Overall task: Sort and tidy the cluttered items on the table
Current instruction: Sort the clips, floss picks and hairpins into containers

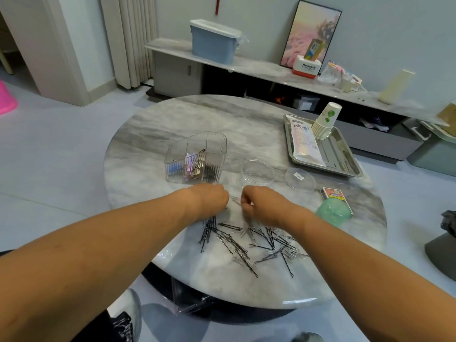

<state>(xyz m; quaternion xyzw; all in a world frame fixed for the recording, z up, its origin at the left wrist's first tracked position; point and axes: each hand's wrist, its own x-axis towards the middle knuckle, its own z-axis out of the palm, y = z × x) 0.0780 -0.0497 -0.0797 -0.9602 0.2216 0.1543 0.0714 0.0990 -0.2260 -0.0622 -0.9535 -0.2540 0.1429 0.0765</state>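
We are curling both hands, left hand (212, 198) and right hand (261, 206), over silver paper clips (234, 199); the grip is unclear. The far red-and-white box (307, 67) is reading "Panasonic".

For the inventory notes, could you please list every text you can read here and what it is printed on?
"Panasonic": red and white box on the sideboard.
White packet in the metal tray: large characters, blurred.
Matchbox-like box, round lid sticker, paper cups: too small to read.
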